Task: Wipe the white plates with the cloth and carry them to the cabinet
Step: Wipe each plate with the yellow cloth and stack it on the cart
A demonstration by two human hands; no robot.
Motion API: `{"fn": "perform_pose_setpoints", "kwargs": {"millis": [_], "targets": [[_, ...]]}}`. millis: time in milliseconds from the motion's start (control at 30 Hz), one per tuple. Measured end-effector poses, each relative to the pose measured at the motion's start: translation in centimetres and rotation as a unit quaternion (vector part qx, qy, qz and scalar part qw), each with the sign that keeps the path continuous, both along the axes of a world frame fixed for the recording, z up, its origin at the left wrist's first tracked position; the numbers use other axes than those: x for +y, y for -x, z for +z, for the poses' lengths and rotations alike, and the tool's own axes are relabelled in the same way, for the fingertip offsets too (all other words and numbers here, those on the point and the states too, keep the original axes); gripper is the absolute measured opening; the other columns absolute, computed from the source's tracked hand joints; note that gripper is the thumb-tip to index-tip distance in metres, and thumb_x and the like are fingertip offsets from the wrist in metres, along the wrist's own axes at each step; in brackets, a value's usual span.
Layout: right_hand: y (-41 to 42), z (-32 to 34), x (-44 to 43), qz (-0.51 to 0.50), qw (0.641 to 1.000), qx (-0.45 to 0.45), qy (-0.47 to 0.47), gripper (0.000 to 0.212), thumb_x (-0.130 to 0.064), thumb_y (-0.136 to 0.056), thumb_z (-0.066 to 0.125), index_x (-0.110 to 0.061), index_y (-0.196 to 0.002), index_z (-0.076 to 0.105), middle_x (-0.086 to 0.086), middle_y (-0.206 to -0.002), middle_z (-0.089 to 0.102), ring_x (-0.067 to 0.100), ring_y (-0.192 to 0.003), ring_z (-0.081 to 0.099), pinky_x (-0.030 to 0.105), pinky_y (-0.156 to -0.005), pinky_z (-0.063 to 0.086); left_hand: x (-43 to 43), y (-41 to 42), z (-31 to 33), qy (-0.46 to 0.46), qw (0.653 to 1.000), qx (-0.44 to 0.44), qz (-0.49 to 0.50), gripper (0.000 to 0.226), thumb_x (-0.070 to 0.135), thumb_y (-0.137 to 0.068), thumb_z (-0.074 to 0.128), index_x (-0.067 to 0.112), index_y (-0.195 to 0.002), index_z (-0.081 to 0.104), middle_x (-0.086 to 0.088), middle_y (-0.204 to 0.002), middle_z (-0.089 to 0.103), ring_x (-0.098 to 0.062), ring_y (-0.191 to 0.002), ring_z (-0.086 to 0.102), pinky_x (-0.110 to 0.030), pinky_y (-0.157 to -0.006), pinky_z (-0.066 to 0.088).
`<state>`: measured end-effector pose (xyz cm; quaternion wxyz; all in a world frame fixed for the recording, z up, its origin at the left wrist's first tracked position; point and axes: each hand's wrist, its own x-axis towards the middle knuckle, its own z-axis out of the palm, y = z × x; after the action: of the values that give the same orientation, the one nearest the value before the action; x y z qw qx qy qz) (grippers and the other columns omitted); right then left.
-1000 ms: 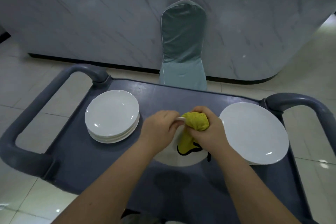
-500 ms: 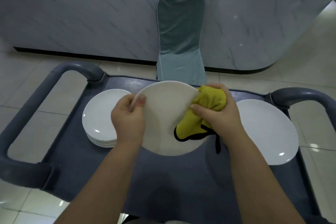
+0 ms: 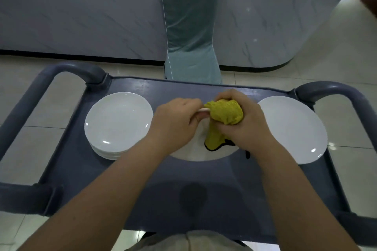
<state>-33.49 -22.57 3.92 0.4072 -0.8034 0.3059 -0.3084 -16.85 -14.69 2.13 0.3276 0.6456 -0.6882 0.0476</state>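
On the grey cart [image 3: 130,189], a stack of white plates [image 3: 118,122] sat at my left. My left hand [image 3: 175,124] pinched the held plate [image 3: 195,154] by its rim; my right hand [image 3: 244,126] pressed a bunched yellow cloth [image 3: 224,116] against it. A single white plate [image 3: 293,128] lay at my right.

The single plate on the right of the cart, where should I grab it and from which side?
Probably the right edge of the plate, coming from the cart's right side. It lies flat on the cart, and its near right rim seems to reach the cart's edge, so fingers could slip under there with the thumb on top.
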Motion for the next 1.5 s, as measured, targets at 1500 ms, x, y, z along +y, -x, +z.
{"fn": "perform_pose_setpoints", "kwargs": {"millis": [1500], "targets": [[-0.6, -4.9, 7.4, -0.095, 0.926, -0.003, 0.364, 0.018, -0.013, -0.082, 0.070, -0.015, -0.100, 0.067, 0.013, -0.095, 0.065, 0.027, -0.077, 0.060, 0.031, -0.068, 0.050, 6.2, -3.6, -3.2, -0.247, 0.396, 0.874, 0.138, 0.043, 0.032, -0.097, 0.056, -0.010, -0.106, 0.057, -0.025, -0.103, 0.068, -0.037, -0.090, 0.070, -0.049, -0.064, 0.060]]}}
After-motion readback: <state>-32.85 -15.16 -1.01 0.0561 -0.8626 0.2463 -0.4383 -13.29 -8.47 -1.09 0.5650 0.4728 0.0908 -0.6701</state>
